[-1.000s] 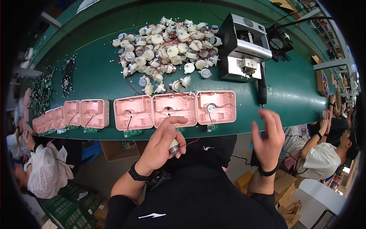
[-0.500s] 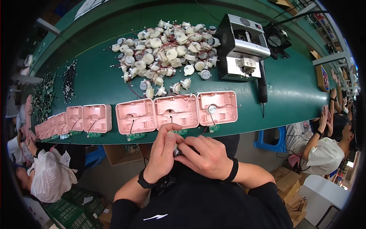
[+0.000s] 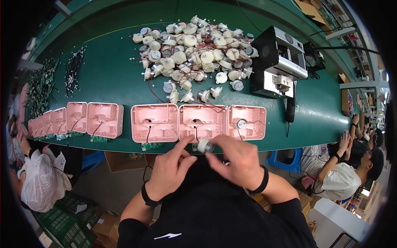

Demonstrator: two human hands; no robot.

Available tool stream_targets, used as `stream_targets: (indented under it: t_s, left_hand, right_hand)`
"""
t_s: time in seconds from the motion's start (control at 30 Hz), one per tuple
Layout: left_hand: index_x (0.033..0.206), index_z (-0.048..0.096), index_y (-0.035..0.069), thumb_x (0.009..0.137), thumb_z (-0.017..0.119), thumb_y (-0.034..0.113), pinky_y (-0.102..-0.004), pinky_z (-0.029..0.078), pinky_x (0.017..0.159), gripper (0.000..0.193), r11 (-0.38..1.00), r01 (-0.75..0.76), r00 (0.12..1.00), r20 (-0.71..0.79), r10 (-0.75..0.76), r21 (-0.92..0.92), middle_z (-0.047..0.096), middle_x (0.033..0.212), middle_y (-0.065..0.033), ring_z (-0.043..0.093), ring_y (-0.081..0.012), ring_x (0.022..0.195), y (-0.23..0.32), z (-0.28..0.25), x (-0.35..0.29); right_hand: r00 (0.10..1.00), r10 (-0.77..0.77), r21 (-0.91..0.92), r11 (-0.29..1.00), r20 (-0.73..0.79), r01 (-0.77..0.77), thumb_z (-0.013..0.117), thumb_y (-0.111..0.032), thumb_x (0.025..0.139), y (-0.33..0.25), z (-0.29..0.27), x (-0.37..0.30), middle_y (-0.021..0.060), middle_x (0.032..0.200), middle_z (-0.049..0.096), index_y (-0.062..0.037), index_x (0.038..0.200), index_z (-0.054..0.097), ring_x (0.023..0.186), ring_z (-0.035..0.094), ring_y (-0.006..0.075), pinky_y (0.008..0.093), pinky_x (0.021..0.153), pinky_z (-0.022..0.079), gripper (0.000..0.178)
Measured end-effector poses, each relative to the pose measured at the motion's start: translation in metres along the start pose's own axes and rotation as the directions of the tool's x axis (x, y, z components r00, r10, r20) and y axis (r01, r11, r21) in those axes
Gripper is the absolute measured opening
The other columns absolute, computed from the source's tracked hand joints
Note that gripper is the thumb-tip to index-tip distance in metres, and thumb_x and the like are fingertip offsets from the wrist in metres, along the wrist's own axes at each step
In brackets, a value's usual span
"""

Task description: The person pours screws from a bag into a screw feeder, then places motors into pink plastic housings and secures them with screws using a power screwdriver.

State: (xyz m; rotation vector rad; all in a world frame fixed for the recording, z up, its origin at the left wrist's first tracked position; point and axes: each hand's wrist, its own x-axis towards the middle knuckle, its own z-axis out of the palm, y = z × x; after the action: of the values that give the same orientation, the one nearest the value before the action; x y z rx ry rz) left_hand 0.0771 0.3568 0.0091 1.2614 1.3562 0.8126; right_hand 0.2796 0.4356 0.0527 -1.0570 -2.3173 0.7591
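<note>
Between the thumb and fingers of my right hand (image 3: 239, 162) is a small motor (image 3: 204, 145), white at one end and metallic at the other. It hovers over the front edge of the middle pink plastic housing (image 3: 186, 110). My left hand (image 3: 168, 171) is just left of it, holding nothing, thumb and index finger apart. To the left lies another open pink housing (image 3: 140, 111) with a black wire. A third pink housing (image 3: 258, 111), on the right, has a round motor (image 3: 240, 123) seated inside. A green circuit board (image 3: 152, 146) pokes out at the table edge.
Beyond the housings spreads a heap of white motors (image 3: 190, 40) with red wires. A black-and-silver machine (image 3: 271, 62) stands right of it, beside a power screwdriver (image 3: 291, 108). More pink housings (image 3: 105, 109) line up leftward. People (image 3: 345, 167) sit on both sides.
My hands have come apart. The motor, earlier enclosed between both hands, is now in my right hand alone, nearer the middle housing. My head view has shifted a little.
</note>
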Motion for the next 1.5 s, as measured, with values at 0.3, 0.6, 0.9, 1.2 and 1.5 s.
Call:
stream_targets:
  t_s: [0.3,0.6,0.9,1.2,1.5]
  left_hand:
    - [0.136,0.05,0.01,0.089,0.07,0.033,-0.0435,0.053,0.055,0.056,0.758,-0.063,0.998,0.019,0.066,0.649,0.067,0.075,-0.0154,0.067,-0.0353,0.063,-0.008,0.009,0.015]
    - [0.134,0.049,0.004,0.089,0.069,0.031,-0.0447,0.053,0.055,0.055,0.767,-0.066,0.995,-0.016,0.099,0.638,0.068,0.078,-0.0161,0.066,-0.0361,0.063,-0.016,0.014,0.017]
    - [0.135,0.05,0.003,0.088,0.069,0.033,-0.0411,0.054,0.054,0.06,0.758,-0.1,0.985,-0.042,0.166,0.644,0.066,0.073,-0.013,0.067,-0.0328,0.061,-0.021,0.018,0.015]
    - [0.137,0.048,0.004,0.088,0.069,0.035,-0.0419,0.054,0.053,0.062,0.736,-0.103,0.987,-0.022,0.158,0.669,0.065,0.072,-0.013,0.066,-0.0333,0.06,-0.016,0.017,0.015]
    - [0.137,0.048,0.007,0.089,0.069,0.034,-0.0419,0.053,0.052,0.059,0.769,-0.102,0.986,-0.04,0.163,0.631,0.065,0.072,-0.0129,0.066,-0.0334,0.06,0.0,0.011,0.005]
  right_hand:
    - [1.0,0.012,-0.092,0.996,0.025,-0.009,0.077,-0.006,0.075,0.015,-0.005,0.022,0.0066,0.085,0.066,-0.0035,0.102,0.065,0.057,0.061,0.0183,0.0297,0.051,0.049,0.03]
    - [0.957,-0.172,-0.273,0.933,0.233,0.234,0.074,-0.01,0.076,0.021,0.018,0.045,0.007,0.084,0.06,-0.0032,0.101,0.061,0.07,0.065,0.0233,0.0349,0.057,0.051,0.029]
    - [0.935,-0.144,-0.43,0.857,0.325,0.282,0.064,-0.009,0.075,0.013,0.034,0.052,0.0078,0.082,0.054,-0.0037,0.091,0.054,0.07,0.062,0.0227,0.0359,0.058,0.051,0.019]
    - [0.934,-0.153,-0.423,0.859,0.323,0.288,0.063,-0.007,0.079,0.009,0.029,0.048,0.0083,0.092,0.057,-0.0022,0.094,0.059,0.071,0.064,0.0196,0.0355,0.057,0.052,0.016]
    - [0.993,-0.08,-0.479,0.87,0.092,0.115,0.071,-0.015,0.081,0.052,-0.024,0.105,0.0089,0.091,0.067,-0.0084,0.097,0.067,0.074,0.068,0.0288,0.0391,0.062,0.053,0.017]
